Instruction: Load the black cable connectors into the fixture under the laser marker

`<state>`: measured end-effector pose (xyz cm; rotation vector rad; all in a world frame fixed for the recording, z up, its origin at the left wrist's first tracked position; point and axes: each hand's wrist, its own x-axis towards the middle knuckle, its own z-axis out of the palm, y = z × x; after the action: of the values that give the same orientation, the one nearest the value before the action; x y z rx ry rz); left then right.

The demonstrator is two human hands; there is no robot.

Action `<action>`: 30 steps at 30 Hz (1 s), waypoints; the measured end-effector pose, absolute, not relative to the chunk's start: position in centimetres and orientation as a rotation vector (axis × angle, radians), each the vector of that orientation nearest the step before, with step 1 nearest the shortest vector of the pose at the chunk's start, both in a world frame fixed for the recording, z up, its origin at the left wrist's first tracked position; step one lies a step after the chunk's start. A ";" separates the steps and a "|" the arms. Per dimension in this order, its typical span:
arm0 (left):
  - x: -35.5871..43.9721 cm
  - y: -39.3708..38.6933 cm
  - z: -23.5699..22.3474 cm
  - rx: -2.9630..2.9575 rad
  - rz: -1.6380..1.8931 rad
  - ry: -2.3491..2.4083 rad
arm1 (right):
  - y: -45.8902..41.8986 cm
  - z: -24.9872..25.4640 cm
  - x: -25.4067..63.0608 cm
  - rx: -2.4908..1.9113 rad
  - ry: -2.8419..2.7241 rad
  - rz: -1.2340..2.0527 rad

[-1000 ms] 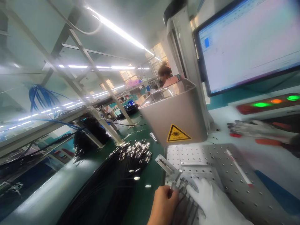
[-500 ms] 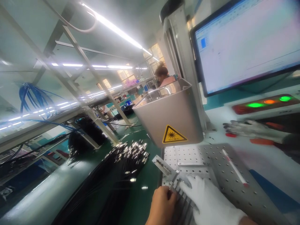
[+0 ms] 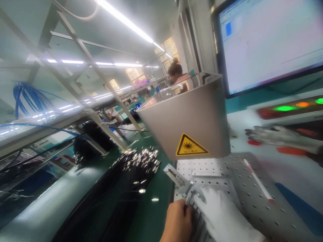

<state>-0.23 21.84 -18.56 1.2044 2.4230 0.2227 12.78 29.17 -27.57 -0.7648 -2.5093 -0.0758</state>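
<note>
My left hand [image 3: 178,220] is bare and closed at the near-left edge of the metal jig [image 3: 178,176]. A small silvery piece shows at its fingertips; I cannot tell whether it is a connector or part of the jig. In a white glove, my right hand [image 3: 224,213] lies over the jig's right side, its thumb and forefinger stretched out and apart. The jig rests on a perforated metal plate [image 3: 242,188]. To the left lies a bundle of black cables [image 3: 111,191] with shiny metal connectors [image 3: 141,161].
Above the plate hangs a grey machine head [image 3: 191,117] with a yellow laser warning sign. A red-and-white pen [image 3: 258,181] lies on the plate. Further right are a glove [image 3: 275,136], a lit button panel [image 3: 290,108] and a monitor [image 3: 272,47]. A person [image 3: 176,75] sits behind.
The camera view has shifted slightly, so the machine head and monitor appear larger and further right. Both hands stay at the jig with nearly the same pose.
</note>
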 end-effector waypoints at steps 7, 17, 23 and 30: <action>-0.3 21.4 -17.9 1.217 0.384 2.360 | 29.8 -27.5 13.0 -0.707 -2.361 0.169; -1.5 18.7 -17.0 1.302 0.640 2.405 | 29.6 -26.8 13.1 -0.709 -2.393 0.253; -0.8 20.7 -18.2 1.257 0.699 2.381 | 29.5 -27.3 13.2 -0.709 -2.275 0.090; -0.8 21.3 -18.2 1.262 0.639 2.396 | 29.4 -27.2 13.1 -0.711 -2.236 0.022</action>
<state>-0.85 21.28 -18.19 1.2621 2.3956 0.6391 13.08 29.40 -27.17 -0.7106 -2.2363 0.0223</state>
